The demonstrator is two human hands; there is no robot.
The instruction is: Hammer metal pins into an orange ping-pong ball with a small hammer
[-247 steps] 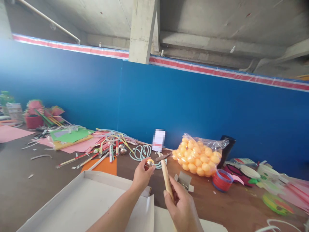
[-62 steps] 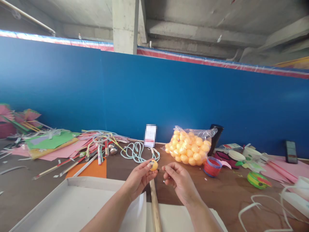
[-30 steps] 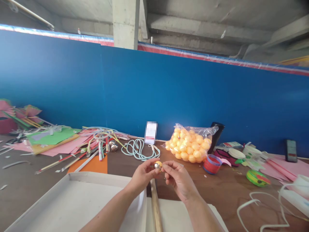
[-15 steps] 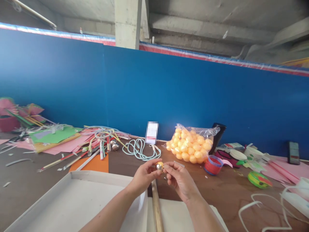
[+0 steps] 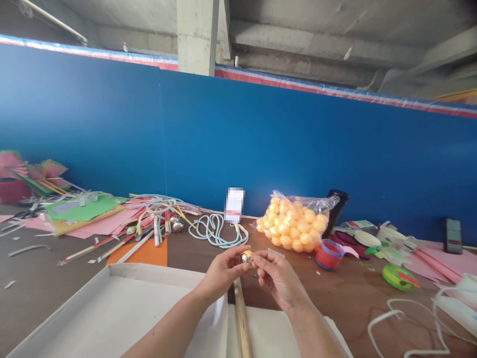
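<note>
One ball (image 5: 246, 256) sits pinched between left hand (image 5: 221, 273) and right hand (image 5: 278, 278).

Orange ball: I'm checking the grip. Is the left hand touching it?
Touching. Head view shows the left hand pinching the ball between thumb and forefinger.

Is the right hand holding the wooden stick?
No, the stick lies on the table; the right hand pinches the ball in the left hand.

Orange ball (image 5: 249, 254) mostly covered by fingers (image 5: 238, 250) of left hand (image 5: 219, 273) and right hand (image 5: 278, 278); silver bit (image 5: 245, 258) on it too small to identify. Bottom edge cuts off stick (image 5: 241, 318) and tray (image 5: 149, 270). Blurred out: card (image 5: 234, 205) at wall. White cord (image 5: 389, 312) runs off bottom right.
</note>
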